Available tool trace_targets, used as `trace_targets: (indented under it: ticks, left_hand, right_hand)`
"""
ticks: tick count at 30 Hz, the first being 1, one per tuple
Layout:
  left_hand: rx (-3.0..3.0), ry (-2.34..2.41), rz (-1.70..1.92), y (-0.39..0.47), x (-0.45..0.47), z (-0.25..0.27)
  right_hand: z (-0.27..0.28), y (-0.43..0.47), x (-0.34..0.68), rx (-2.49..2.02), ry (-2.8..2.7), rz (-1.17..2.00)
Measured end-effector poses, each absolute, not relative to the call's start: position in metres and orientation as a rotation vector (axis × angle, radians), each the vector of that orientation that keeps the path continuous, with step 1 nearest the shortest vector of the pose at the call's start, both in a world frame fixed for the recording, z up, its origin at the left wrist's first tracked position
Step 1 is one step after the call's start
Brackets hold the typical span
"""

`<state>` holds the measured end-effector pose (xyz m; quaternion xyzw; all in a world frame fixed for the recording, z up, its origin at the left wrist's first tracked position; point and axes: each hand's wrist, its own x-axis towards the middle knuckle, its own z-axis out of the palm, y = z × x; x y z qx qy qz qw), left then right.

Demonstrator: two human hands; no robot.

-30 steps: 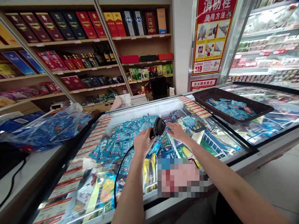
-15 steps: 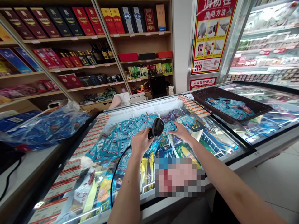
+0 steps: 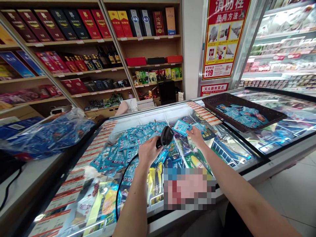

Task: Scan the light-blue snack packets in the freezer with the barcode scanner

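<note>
My left hand [image 3: 149, 151] is closed around the handle of a black barcode scanner [image 3: 166, 135], whose head points right and whose cable runs down toward me. In my right hand [image 3: 196, 136] I pinch a blue packet [image 3: 182, 127] by its near right edge. The packet is held above the freezer's glass top, just right of the scanner head and apart from it. A spread pile of matching blue packets [image 3: 133, 140] lies on the glass to the left, beyond my left hand. Another blue packet [image 3: 199, 126] lies just behind my right hand.
A brown plastic basket [image 3: 214, 113] with several blue packets stands on the freezer at the right. Clear plastic wrap around more blue packs [image 3: 54, 131] lies on the left counter. Price labels [image 3: 66, 194] line the freezer glass [image 3: 237, 144]. Shelves of boxes and bottles stand behind.
The packet in my right hand has turned and moved slightly up and right, so its broad face shows more. My left hand and the scanner have barely moved.
</note>
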<state>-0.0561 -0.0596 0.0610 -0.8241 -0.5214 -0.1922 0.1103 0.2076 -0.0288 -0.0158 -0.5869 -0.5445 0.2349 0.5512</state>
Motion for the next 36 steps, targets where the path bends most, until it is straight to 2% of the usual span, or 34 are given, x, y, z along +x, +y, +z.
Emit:
trace_targets:
  ticks: [36]
  left_hand:
    - [-2.525,-1.408,-0.423,-0.064,-0.0502,0.0619]
  right_hand:
    - [-0.0167,-0.0311,0.2035,-1.379,-1.243,0.578]
